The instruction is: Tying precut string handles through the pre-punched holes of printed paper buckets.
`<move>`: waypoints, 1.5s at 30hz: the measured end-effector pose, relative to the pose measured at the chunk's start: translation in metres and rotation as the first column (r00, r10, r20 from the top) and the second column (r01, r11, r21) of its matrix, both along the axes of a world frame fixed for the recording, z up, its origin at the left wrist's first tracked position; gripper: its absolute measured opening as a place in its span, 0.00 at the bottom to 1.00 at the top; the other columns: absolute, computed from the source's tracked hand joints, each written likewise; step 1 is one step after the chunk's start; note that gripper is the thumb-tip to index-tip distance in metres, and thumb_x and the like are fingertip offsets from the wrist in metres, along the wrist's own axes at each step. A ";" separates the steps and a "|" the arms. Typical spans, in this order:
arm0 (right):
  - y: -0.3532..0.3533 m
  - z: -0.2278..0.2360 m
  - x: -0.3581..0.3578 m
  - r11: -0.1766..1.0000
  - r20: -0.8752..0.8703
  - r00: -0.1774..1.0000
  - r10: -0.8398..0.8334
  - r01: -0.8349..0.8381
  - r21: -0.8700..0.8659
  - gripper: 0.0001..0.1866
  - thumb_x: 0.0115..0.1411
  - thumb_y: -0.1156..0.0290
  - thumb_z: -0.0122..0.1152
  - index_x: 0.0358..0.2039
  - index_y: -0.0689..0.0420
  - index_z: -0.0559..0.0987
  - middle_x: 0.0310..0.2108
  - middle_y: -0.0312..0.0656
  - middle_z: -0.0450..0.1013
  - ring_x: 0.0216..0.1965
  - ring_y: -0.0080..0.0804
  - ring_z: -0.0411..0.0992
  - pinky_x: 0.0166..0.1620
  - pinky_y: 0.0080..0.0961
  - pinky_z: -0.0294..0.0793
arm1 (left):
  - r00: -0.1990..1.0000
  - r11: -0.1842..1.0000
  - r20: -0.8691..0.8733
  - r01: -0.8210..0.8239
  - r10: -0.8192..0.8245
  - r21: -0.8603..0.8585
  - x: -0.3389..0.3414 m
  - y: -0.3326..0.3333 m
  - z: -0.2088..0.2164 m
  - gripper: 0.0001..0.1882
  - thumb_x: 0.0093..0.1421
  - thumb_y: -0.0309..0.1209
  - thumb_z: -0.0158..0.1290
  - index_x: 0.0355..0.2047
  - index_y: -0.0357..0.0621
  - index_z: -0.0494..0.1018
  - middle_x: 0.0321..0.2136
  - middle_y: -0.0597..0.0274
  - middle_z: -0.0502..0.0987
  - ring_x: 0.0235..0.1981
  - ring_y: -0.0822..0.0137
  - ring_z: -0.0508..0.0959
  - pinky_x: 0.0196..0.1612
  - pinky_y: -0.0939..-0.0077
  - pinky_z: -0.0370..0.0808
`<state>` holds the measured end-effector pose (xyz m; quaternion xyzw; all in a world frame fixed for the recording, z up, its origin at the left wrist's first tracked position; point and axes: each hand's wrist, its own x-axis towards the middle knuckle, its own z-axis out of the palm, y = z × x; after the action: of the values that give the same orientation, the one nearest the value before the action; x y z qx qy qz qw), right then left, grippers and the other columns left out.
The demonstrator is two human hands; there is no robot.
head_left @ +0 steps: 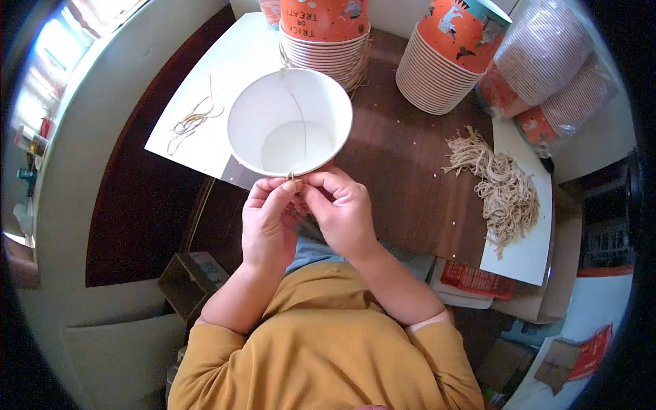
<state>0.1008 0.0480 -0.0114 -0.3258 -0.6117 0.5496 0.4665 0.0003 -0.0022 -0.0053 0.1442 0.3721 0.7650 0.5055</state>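
A white-lined paper bucket (253, 126) stands open-side up at the near edge of the table, tilted a little toward me. A thin beige string (298, 102) crosses its mouth from the far rim to the near rim. At the near rim, my left hand (268, 222) pinches the string between thumb and fingers. My right hand (345, 212) closes on the string right beside it, its fingers against the rim. The two thumbs almost touch. The fingertips partly hide the string where it meets the rim.
Behind the bucket stands a stack of orange-printed buckets (324, 51) with strings hanging on it. Another stack (437, 72) and plastic-wrapped stacks (547, 51) stand right of it. A heap of beige strings (502, 188) lies at the right; a few loose strings (193, 121) lie left.
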 end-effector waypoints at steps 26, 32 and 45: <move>-0.006 -0.013 -0.005 0.669 -0.707 0.705 -0.049 -0.503 -0.548 0.12 0.61 0.65 0.55 0.44 0.53 0.76 0.41 0.32 0.74 0.42 0.24 0.70 0.46 0.24 0.63 | 0.856 0.993 -0.504 -0.104 0.115 0.050 -0.006 0.006 -0.002 0.05 0.57 0.20 0.56 0.31 0.35 0.70 0.26 0.58 0.77 0.24 0.72 0.78 0.26 0.82 0.77; -0.008 -0.011 -0.003 0.742 -0.571 0.819 -0.056 -0.348 -0.573 0.10 0.61 0.68 0.56 0.43 0.53 0.79 0.40 0.34 0.77 0.40 0.22 0.72 0.43 0.22 0.65 | 0.896 0.994 -0.430 -0.085 0.109 0.076 -0.005 0.008 -0.008 0.04 0.57 0.20 0.56 0.31 0.35 0.70 0.27 0.59 0.78 0.26 0.74 0.78 0.29 0.83 0.77; -0.001 -0.001 0.006 0.806 -0.480 0.876 -0.043 -0.254 -0.534 0.08 0.59 0.69 0.61 0.36 0.60 0.81 0.31 0.34 0.77 0.30 0.17 0.72 0.38 0.17 0.72 | 0.863 0.994 -0.497 -0.047 0.088 0.095 0.001 0.005 -0.004 0.07 0.57 0.19 0.56 0.35 0.35 0.72 0.32 0.61 0.78 0.32 0.77 0.77 0.36 0.85 0.74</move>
<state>0.1063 0.0472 -0.0129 -0.2739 -0.2998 0.7978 0.4458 0.0014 0.0029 -0.0088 0.3446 0.4645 0.7329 0.3583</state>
